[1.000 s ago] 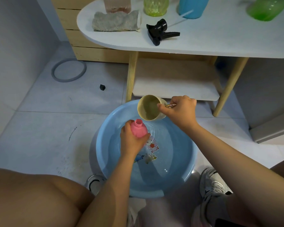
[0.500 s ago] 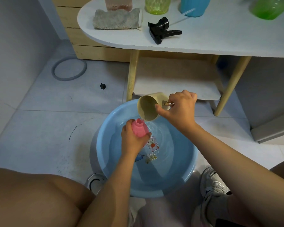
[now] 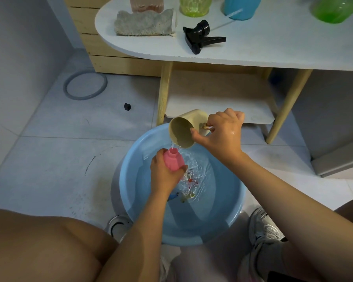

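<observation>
Head view: left hand [image 3: 166, 177] fingers around pink bottle [image 3: 172, 161], right hand [image 3: 222, 135] gripping cup [image 3: 183, 131].

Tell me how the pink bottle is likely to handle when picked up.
Probably slippery: water from the tilted cup pours onto the pink bottle, which the left hand grips. Likely heavier than its size suggests, since it is taking in water. Its open neck could spill if tipped.

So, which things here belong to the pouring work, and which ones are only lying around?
In use: pink bottle in the left hand, beige cup in the right hand, blue basin.
Lying about: grey cloth, black spray head, grey ring.
</observation>
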`<state>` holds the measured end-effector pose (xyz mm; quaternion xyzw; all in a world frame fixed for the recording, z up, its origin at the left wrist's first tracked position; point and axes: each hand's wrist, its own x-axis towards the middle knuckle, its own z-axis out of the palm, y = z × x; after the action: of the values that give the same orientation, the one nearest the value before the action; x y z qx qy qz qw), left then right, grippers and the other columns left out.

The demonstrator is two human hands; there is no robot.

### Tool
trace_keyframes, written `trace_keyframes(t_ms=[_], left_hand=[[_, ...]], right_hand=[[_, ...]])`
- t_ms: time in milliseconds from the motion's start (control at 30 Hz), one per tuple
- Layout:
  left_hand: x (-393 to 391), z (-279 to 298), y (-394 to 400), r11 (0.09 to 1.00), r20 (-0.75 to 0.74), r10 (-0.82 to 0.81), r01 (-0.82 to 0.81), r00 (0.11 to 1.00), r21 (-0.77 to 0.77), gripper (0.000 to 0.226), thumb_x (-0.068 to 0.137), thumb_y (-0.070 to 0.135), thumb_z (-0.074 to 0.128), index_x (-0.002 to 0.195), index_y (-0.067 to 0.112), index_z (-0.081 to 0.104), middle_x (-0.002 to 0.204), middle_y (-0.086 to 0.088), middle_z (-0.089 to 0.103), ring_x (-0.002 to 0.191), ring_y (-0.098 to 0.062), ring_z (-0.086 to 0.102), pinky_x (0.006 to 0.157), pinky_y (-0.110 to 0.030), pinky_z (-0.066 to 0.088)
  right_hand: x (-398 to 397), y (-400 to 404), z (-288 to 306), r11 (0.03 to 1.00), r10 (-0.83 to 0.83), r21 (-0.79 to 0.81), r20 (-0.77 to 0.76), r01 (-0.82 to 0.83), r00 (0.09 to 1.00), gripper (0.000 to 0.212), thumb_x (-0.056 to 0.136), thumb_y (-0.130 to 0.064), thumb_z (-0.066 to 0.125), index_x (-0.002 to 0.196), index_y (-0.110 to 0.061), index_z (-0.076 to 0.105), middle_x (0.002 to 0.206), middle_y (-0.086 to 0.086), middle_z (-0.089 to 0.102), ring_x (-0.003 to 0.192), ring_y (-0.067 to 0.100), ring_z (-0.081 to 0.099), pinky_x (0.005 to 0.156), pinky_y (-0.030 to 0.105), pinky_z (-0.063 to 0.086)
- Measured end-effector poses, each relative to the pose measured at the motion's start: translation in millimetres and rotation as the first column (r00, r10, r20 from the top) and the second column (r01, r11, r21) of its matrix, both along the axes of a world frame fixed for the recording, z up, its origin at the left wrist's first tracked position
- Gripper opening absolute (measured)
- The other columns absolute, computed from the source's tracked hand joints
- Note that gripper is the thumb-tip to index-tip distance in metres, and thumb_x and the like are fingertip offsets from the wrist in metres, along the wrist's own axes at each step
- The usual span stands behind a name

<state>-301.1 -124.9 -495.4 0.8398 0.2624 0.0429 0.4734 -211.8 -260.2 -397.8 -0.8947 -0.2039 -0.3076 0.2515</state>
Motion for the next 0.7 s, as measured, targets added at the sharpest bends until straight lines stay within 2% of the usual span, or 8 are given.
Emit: trace_keyframes(t_ms=[133, 267, 700], left_hand=[[-0.2, -0.8, -0.5, 1.000, -0.012, -0.008, 0.008, 1.000, -0.014, 0.078, 0.061, 0.039, 0.085, 0.124, 0.028, 0.041, 0.121, 0.002, 0.050, 0.108, -0.020, 0.052, 0.087, -0.041, 0.053], [-0.2, -2.1, -0.2, 1.000, -0.017, -0.009, 0.008, 1.000, -0.010, 0.078, 0.060, 0.042, 0.084, 0.124, 0.030, 0.041, 0.122, 0.003, 0.051, 0.108, -0.020, 0.053, 0.087, -0.044, 0.053], [-0.3, 1.0, -2.2, 0.999, -0.008, -0.013, 0.013, 1.000, -0.030, 0.075, 0.064, 0.033, 0.083, 0.125, 0.024, 0.041, 0.122, 0.000, 0.050, 0.107, -0.019, 0.052, 0.086, -0.035, 0.051]], right_hand=[[1.1, 0.1, -1.0, 1.000, 0.011, 0.014, 0.032, -0.011, 0.999, 0.047, 0.065, -0.054, 0.061, 0.053, -0.009, 0.055, 0.051, 0.001, 0.054, 0.061, 0.025, 0.048, 0.072, 0.024, 0.012], [2.1, 0.0, -1.2, 1.000, 0.015, -0.003, 0.059, -0.015, 0.998, 0.046, 0.065, -0.053, 0.061, 0.052, -0.009, 0.054, 0.051, 0.001, 0.053, 0.061, 0.025, 0.048, 0.070, 0.030, 0.020], [2.9, 0.8, -2.2, 0.998, 0.052, -0.038, 0.150, -0.047, 0.987, 0.045, 0.068, -0.051, 0.065, 0.054, -0.010, 0.054, 0.052, 0.001, 0.051, 0.061, 0.025, 0.048, 0.072, 0.032, 0.023]])
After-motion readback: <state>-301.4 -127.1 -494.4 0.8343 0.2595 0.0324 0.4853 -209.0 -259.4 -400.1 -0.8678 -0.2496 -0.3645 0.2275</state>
